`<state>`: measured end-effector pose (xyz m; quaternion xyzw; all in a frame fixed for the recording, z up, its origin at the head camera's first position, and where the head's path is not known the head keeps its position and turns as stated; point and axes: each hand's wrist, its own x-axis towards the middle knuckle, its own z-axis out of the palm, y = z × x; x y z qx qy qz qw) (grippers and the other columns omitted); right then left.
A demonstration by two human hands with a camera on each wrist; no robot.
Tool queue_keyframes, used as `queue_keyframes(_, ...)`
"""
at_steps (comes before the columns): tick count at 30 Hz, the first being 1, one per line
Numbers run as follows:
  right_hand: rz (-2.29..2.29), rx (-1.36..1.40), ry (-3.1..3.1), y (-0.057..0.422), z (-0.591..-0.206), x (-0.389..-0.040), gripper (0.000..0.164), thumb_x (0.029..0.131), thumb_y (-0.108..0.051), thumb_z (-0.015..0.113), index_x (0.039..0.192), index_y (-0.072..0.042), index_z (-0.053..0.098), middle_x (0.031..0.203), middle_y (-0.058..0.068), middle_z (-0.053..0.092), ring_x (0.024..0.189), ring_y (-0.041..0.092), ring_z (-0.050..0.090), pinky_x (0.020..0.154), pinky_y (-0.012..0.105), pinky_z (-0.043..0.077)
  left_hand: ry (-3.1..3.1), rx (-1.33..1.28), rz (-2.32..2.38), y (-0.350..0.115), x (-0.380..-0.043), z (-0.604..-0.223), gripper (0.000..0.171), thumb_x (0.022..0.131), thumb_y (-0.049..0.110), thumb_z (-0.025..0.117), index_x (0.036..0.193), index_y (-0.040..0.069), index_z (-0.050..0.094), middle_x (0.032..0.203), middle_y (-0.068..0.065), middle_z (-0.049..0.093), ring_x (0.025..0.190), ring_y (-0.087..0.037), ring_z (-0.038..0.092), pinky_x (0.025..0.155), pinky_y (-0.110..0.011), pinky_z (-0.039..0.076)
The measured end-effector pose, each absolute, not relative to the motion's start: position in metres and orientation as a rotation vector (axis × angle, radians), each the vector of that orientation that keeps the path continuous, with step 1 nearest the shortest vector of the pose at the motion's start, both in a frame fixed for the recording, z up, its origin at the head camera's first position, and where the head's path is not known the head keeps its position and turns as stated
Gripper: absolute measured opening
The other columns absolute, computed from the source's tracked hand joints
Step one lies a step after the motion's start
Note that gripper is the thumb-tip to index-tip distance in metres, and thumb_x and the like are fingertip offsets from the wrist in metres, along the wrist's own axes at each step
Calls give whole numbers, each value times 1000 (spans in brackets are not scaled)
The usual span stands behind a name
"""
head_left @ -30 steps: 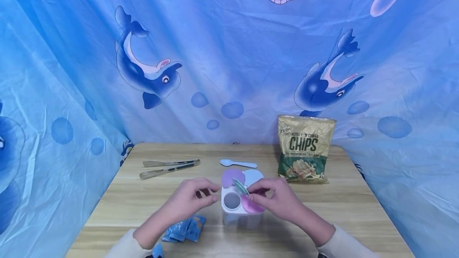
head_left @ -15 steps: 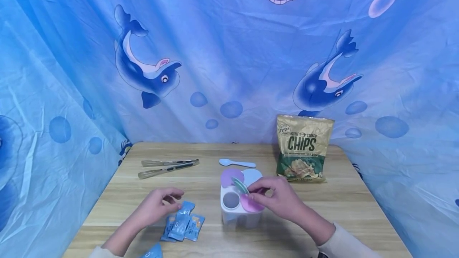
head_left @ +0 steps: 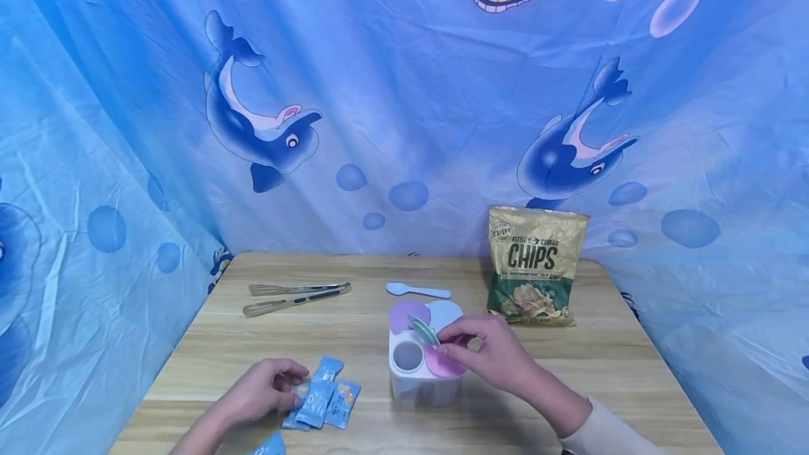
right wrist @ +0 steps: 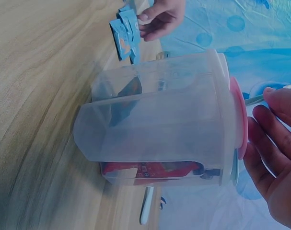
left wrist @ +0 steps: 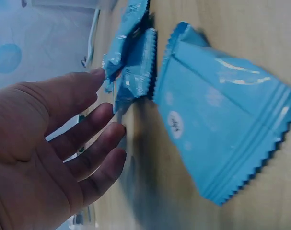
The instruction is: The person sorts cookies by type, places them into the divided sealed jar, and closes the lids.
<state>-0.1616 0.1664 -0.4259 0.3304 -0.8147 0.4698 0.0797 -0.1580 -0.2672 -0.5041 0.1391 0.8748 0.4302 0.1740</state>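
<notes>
My left hand [head_left: 262, 388] is beside several small blue snack packets [head_left: 321, 395], its fingers loosely bent and apart. In the left wrist view its thumb tip is at the edge of one packet [left wrist: 135, 72]; whether it touches is unclear. My right hand [head_left: 496, 350] pinches a green lid [head_left: 422, 329], tilted up over a translucent container [head_left: 425, 390]. The container's front-left round opening [head_left: 408, 355] is uncovered. Purple [head_left: 408, 314], pale blue [head_left: 446, 311] and pink [head_left: 444, 364] lids cover its other openings. Through the wall, the right wrist view shows a red packet [right wrist: 159, 170] and a blue one [right wrist: 126, 100].
Another blue packet [head_left: 270, 445] lies at the table's front, left of the container. Behind are metal tongs [head_left: 297, 297] and a pale blue spoon [head_left: 417, 290]. A chips bag [head_left: 537, 265] stands at the back right, before a sea-print curtain [head_left: 404, 90].
My left hand has gone from beside the container leftward and down to the packets. The right hand keeps holding the green lid in about the same place.
</notes>
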Motion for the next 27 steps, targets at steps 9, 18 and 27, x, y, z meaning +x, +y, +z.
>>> queue_keyframes(9,1413,993,-2433,167,-427,-162,10,89,-15,79,99,-15,80,88,-2,77,78,5,70,67,27,59,2529,397,1193,-271,-158,-515,41,80,6,82,119,-1,71,113,-10,71,91,-21,62,74,-22,50)
queue_keyframes(18,1419,994,-2431,166,-428,-162,10,89,-14,79,99,-16,80,89,-3,77,78,4,70,68,27,60,2586,430,1143,-272,-159,-518,31,81,8,82,109,0,73,97,-4,69,84,-9,60,72,-22,50)
queue_keyframes(27,1410,1017,-2408,167,-430,-163,11,89,-12,79,99,-15,80,89,-2,78,77,5,70,69,27,60,2577,403,1137,-275,-161,-519,24,79,9,82,100,7,71,90,-2,66,78,-9,58,67,-23,48)
